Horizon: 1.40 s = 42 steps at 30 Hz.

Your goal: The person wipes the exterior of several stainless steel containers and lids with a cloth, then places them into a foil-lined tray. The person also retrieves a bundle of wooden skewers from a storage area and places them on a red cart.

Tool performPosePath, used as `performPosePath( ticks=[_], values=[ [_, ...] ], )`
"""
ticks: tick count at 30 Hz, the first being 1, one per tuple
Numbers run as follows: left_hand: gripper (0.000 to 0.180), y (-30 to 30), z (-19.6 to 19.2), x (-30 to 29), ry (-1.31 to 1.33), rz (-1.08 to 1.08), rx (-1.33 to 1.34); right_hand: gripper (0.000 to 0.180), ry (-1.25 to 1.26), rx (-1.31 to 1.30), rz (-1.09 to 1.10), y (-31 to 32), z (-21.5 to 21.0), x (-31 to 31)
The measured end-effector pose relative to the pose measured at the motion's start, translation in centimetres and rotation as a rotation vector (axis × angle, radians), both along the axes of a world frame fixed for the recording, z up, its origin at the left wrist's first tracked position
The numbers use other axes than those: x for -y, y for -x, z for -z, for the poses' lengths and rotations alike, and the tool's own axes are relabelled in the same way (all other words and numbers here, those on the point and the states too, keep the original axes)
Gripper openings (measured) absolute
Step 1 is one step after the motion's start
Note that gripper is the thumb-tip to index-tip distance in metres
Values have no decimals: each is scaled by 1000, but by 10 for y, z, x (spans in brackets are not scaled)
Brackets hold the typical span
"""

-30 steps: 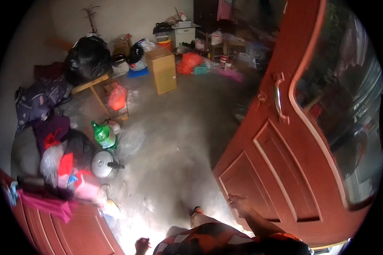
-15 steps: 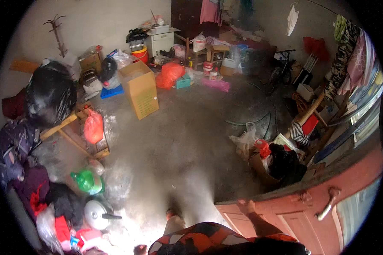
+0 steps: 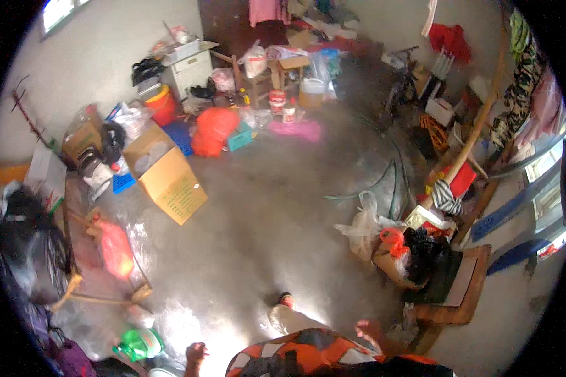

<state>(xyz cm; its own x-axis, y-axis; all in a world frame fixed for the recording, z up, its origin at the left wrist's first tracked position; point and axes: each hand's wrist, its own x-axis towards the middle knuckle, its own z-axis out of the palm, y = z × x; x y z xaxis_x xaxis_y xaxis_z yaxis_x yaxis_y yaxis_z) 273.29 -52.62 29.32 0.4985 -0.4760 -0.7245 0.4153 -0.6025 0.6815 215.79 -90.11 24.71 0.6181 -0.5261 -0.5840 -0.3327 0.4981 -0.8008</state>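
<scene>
My left hand (image 3: pixel 196 352) hangs at the lower edge, its fingers loosely bent and nothing seen in them. The closest thing on that side is a green plastic bottle (image 3: pixel 139 344) lying on the floor, apart from the hand. On the other side of my patterned orange, black and white top, my right hand (image 3: pixel 367 329) is raised with its fingers slightly apart and empty. It is nearest to a wooden stool (image 3: pixel 443 314) with a dark item on top, and does not visibly touch it. Both hands are small and somewhat blurred.
A tall cardboard box (image 3: pixel 173 188) stands open-topped at the left. Beside the left wall lie a black bag (image 3: pixel 28 245) and a red bag (image 3: pixel 116 251). A dark hose (image 3: pixel 390 182) curls over the concrete floor (image 3: pixel 264 220). Bags and a wooden pole (image 3: pixel 468 147) crowd the right.
My right hand has let go of the reddish door, which has left the view. My left hand has come into clear view. The room appears closer, and the stool now shows at right.
</scene>
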Motion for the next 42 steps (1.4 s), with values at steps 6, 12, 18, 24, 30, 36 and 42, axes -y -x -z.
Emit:
performPosePath(
  ticks=[6,12,18,24,30,36,42],
  values=[
    [28,-2,69,61,-304,311,289,29,577,-331,-100,-229,-92,233],
    [24,-101,79,181,-265,786,844,28,365,-291,52,-379,-195,371],
    [26,-249,-21,514,-246,213,129,23,90,-292,212,-367,-133,459],
    [16,-351,-65,787,106,53,94,19,-212,-136,524,-282,-60,509],
    [16,-378,30,885,393,-348,-875,18,-339,-148,628,-274,-16,692],
    [21,-271,13,972,-159,576,159,17,-24,-40,596,-306,-28,999],
    [24,-258,-21,1113,-382,413,63,21,105,122,521,-420,-79,1245]
  ],
)
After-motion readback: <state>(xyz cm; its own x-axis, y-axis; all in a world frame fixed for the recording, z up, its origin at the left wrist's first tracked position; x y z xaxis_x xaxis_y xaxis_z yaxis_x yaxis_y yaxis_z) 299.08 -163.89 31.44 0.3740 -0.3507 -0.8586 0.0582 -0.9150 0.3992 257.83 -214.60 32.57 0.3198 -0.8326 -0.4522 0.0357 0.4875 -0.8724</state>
